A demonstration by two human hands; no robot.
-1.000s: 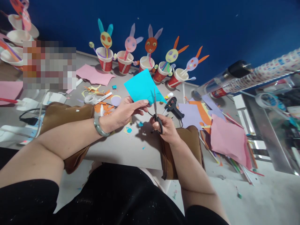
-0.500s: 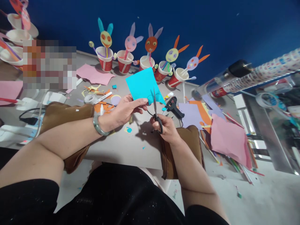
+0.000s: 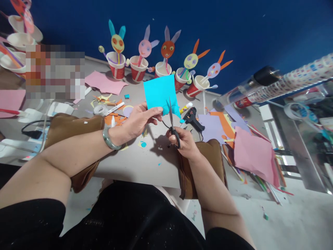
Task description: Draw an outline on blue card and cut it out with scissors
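Observation:
Between finger and thumb, my left hand (image 3: 142, 121) pinches the lower left part of a bright blue sheet of paper (image 3: 160, 92), held up above the table. My right hand (image 3: 183, 141) grips black-handled scissors (image 3: 171, 119), fingers in the loops. The blades point upward and overlap the paper's lower right part, where its edge is curved and cut. Small blue and yellow scraps (image 3: 143, 144) lie on the table under my hands. A black glue gun (image 3: 193, 119) rests just beyond my right hand.
Red paper cups (image 3: 116, 69) with paper rabbit figures stand along the blue wall. Brown cushions (image 3: 75, 130) lie under both forearms. Purple paper (image 3: 212, 127) and pink paper (image 3: 255, 154) lie at the right, a tape roll (image 3: 100, 110) and a pink sheet (image 3: 105, 82) at the left.
The blue paper has turned a little and shifted slightly right in my left hand. The scissors have tilted slightly to the left; my right hand stays nearly in place.

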